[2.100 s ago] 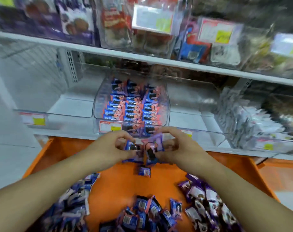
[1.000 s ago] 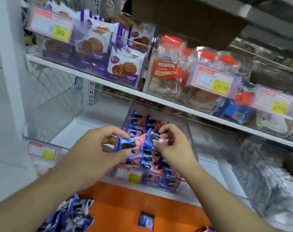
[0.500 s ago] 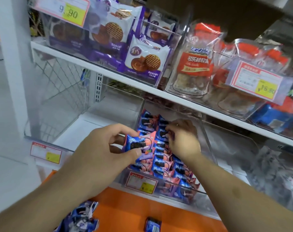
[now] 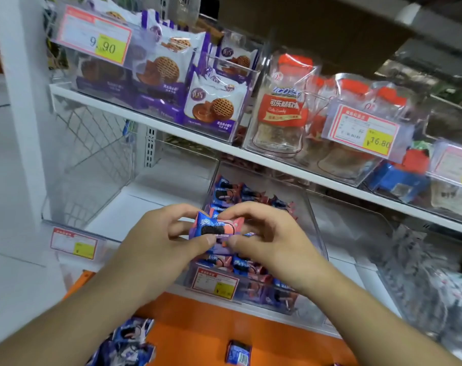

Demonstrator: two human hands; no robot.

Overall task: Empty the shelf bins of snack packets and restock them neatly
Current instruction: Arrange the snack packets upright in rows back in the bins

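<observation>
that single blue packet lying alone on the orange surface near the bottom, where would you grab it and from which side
The loose blue packet lies flat on the orange surface, apart from the pile at lower left, so probably come from straight above. Pinch across its two long side edges at the middle, thumb on one and fingers on the other. Its crimped ends look thin and would likely slip. Both hands are busy: the left hand and right hand pinch another packet.

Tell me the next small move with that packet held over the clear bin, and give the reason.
Probably lower the blue-and-pink packet into the clear bin and set it in line. Both the left hand and right hand pinch it just above the rows of matching packets already there, and more loose packets wait on the orange surface.
</observation>
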